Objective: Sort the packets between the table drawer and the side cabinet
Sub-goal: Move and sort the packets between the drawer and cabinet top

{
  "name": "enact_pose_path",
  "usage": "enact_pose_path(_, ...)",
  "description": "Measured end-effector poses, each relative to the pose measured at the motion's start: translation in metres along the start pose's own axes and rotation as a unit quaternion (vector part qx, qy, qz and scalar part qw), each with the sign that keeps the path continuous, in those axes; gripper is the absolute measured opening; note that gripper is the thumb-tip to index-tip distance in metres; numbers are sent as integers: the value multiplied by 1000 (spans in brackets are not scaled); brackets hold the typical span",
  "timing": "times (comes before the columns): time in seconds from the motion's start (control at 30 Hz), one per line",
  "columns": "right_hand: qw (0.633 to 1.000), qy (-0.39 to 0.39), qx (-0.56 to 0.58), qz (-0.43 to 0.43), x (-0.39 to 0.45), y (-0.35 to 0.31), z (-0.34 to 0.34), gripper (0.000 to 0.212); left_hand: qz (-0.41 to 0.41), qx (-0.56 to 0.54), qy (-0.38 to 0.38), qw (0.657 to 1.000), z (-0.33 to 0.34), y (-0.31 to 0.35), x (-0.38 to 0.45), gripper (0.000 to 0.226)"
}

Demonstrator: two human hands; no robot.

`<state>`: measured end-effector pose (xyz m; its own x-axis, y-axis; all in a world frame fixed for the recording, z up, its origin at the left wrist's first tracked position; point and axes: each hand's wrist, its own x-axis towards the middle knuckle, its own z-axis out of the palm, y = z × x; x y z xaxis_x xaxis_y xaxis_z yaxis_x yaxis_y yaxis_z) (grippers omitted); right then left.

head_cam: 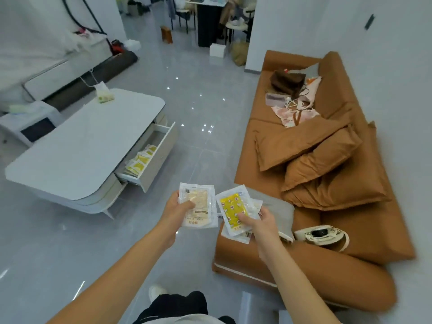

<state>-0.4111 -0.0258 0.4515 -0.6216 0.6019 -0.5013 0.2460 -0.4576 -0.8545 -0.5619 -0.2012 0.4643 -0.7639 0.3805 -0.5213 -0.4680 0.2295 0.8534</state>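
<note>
A glossy white table [77, 146] with rounded corners stood at left, its drawer [153, 157] pulled open on a loose heap of flat yellow packets [139, 162], too overlapped to count. The left hand [175, 208] pinched one clear, crinkly pale packet [198, 208]. The right hand [258, 222] gripped a yellow patterned packet [233, 210] atop at least one more clear one. Rightmost, a brown fabric sofa [332, 174] held two cushions.

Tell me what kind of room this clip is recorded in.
Most likely a home living room: an orange-brown sofa with loose cushions, a low white coffee table with an open drawer, and a tiled floor.
</note>
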Motion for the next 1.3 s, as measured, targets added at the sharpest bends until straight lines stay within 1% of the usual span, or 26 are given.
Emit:
enact_pose_path(0.1,998,-46,-30,9,42,-4,85,42,-12,-47,47,998,-77,14,43,37)
enact_pose_path(0.3,989,-121,-71,35,114,-3,257,44,-17,-113,117,987,-218,49,113,35)
enact_pose_path(0.47,978,-166,-106,63,154,-2,361,43,-24,-157,171,972,-289,68,153,38)
enact_pose_path(0.6,972,-168,-143,81,201,-5,412,44,-49,-181,191,964,-317,65,197,37)
enact_pose_path(0.73,967,-165,-168,98,266,-7,451,41,-73,-197,221,952,-331,67,257,36)
enact_pose_path(0.9,958,-174,-195,119,388,0,504,37,-106,-203,244,942,-343,80,371,34)
enact_pose_path(0.97,951,-179,-218,130,446,11,528,37,-126,-204,275,931,-345,76,423,34)
enact_pose_path(1.03,941,-191,-243,136,508,27,553,37,-145,-210,298,920,-347,63,482,33)
enact_pose_path(1.1,931,-201,-276,128,573,51,577,38,-153,-217,304,915,-350,41,546,32)
enact_pose_path(1.23,909,-200,-355,88,688,114,620,41,-191,-247,342,887,-358,-15,659,28)
enact_pose_path(1.3,896,-200,-390,67,733,145,636,41,-203,-267,340,879,-363,-48,705,27)
